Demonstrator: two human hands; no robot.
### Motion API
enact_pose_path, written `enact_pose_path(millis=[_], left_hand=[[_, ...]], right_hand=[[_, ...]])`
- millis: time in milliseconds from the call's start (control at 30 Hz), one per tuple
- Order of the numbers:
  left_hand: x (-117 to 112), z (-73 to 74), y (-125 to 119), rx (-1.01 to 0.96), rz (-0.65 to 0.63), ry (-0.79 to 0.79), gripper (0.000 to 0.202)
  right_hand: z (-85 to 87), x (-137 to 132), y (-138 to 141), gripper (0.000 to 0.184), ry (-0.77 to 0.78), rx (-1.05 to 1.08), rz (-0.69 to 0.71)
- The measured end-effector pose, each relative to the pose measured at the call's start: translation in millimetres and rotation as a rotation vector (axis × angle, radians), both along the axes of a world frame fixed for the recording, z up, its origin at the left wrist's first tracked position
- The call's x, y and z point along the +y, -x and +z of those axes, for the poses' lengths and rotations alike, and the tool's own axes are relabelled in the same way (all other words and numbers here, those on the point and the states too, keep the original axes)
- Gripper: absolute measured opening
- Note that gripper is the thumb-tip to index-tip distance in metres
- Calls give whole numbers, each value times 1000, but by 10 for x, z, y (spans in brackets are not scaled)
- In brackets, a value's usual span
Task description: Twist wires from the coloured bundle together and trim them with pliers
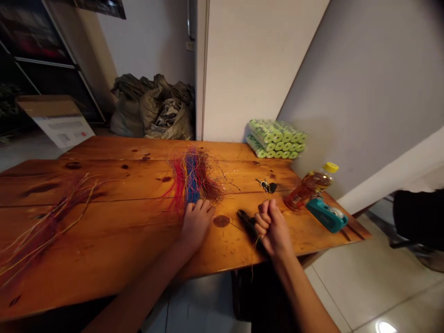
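Note:
A dense bundle of red, blue and yellow strands (193,178) lies on the wooden table (138,150). My left hand (196,224) rests with curled fingers on its near end. My right hand (272,226) is closed around a few thin strands, whose ends hang below the fist. Some fine fibres rise from that fist toward a small bunch of keys (267,186). Just left of my right hand lies a black-handled tool (247,222), probably scissors, partly hidden. A looser bunch of red and yellow strands (48,224) lies at the table's left side.
A syrup bottle with a yellow cap (307,187) and a teal tape dispenser (326,215) stand at the right end of the table. A stack of green rolls (275,139) sits against the wall. Stuffed sacks (152,108) lie on the floor behind.

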State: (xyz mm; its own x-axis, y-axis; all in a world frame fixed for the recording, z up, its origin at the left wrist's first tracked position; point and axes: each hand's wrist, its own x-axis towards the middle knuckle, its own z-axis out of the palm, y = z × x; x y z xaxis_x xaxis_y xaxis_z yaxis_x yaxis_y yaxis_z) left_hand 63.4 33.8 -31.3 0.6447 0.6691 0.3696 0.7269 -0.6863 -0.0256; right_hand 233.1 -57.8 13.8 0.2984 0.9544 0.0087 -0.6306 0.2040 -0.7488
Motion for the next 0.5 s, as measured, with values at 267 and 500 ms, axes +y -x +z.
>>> enact_pose_path(millis=[267,500], left_hand=[[29,16,-25,-44,5,-5,21],[-21,62,-6,-256,29,112,17]], right_hand=[[-70,2,151,32,6,-231,29],[-157,40,107,31,6,-267,56]])
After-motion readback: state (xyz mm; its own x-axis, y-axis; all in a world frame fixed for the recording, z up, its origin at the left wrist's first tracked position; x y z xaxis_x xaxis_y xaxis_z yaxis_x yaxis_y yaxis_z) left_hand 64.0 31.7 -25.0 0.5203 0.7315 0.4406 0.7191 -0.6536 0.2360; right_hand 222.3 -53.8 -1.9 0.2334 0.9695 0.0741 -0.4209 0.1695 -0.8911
